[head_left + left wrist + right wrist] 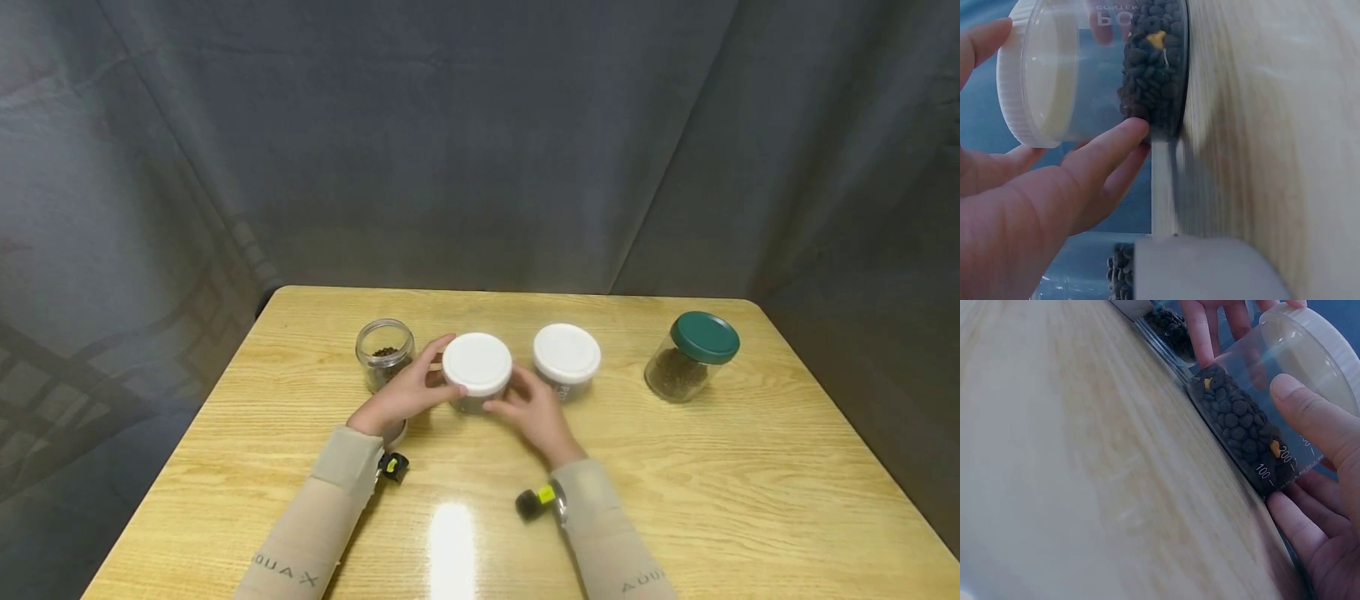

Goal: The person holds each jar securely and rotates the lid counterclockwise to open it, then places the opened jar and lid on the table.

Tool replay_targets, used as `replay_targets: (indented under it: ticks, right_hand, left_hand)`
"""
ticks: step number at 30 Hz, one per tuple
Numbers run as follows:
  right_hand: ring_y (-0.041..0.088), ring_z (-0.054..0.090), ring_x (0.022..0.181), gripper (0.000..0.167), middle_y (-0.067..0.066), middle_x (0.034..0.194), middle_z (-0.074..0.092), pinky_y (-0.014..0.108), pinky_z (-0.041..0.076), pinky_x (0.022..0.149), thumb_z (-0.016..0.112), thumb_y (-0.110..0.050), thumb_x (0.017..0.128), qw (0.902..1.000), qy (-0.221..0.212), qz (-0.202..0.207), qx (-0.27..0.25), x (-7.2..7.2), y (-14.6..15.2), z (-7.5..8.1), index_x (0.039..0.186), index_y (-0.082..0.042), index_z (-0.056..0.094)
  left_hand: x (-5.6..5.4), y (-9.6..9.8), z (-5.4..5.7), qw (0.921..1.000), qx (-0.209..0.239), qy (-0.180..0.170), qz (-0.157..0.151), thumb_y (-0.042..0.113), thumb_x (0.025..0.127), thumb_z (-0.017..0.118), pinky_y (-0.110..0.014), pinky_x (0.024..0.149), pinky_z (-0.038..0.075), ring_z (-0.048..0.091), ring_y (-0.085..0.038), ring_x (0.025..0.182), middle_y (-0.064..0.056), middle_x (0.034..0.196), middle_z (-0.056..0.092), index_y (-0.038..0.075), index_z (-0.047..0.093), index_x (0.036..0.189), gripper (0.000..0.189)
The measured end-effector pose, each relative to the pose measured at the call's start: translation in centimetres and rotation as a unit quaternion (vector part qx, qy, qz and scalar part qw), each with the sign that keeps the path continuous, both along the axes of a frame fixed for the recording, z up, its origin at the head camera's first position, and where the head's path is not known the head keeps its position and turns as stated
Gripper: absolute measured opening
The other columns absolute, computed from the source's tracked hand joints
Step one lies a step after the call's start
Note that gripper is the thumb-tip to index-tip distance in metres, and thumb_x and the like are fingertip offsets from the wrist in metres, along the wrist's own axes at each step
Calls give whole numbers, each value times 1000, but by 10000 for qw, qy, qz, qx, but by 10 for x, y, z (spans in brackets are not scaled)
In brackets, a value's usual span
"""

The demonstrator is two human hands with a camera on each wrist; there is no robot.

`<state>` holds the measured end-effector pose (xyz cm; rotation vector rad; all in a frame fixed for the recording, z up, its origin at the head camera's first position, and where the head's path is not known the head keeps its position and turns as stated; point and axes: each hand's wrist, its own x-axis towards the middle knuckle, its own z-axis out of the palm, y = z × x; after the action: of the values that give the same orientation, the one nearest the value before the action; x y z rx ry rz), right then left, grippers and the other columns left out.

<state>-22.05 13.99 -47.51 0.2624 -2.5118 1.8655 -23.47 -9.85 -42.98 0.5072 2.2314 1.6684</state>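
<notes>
A clear plastic jar with a white screw lid [477, 364] stands upright on the table between both hands. Dark pellets [1240, 419] and a few yellow bits fill its lower part. My left hand [408, 390] holds it from the left, fingers spread between the lid and the lower wall. From the right, my right hand [536, 410] grips the same jar, its thumb [1310, 409] against the clear wall. Just left stands an open clear jar [385, 343] with dark pellets inside. A pale rounded piece [1210, 269], partly hidden by my left wrist in the head view, lies before it.
A second white-lidded jar [567, 354] stands close beyond my right hand. Farther right is a glass jar with a green lid [703, 337] and brown contents. The wooden table [750, 500] ends at a grey curtain [480, 150] behind.
</notes>
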Motion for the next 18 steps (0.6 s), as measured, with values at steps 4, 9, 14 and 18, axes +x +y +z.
replay_targets:
  ticks: [4, 9, 14, 18]
  right_hand:
    - [32, 53, 134, 79, 15, 146, 54, 34, 52, 102, 90, -17, 74, 10000, -8, -4, -6, 0, 0, 0, 144, -10, 54]
    - [31, 53, 133, 79, 15, 146, 55, 33, 52, 102, 90, -16, 74, 10000, -2, -7, -26, 0, 0, -1, 144, -10, 55]
    - [34, 53, 134, 79, 17, 146, 53, 34, 52, 102, 90, -15, 74, 10000, 26, -3, -53, 0, 0, -1, 144, -8, 54]
    - [33, 53, 133, 80, 16, 146, 54, 33, 52, 102, 90, -16, 73, 10000, 10, -28, -30, 0, 0, -2, 144, -9, 54]
  left_hand:
    - [-1, 0, -1, 10000, 60, 40, 9, 24, 91, 79, -55, 113, 41, 45, -40, 138, -18, 150, 40, 24, 20, 161, 91]
    - [-2, 0, -2, 9999, 112, 9, 79, 20, 88, 81, -53, 113, 41, 45, -39, 138, -19, 153, 39, 17, 22, 157, 91]
    - [-1, 1, -1, 9997, 207, -89, 108, 15, 88, 80, -50, 115, 40, 45, -37, 139, -20, 153, 38, 13, 20, 153, 88]
    - [-1, 0, 0, 9995, 292, -134, 44, 13, 91, 76, -50, 116, 38, 44, -37, 140, -23, 153, 36, 10, 18, 149, 83]
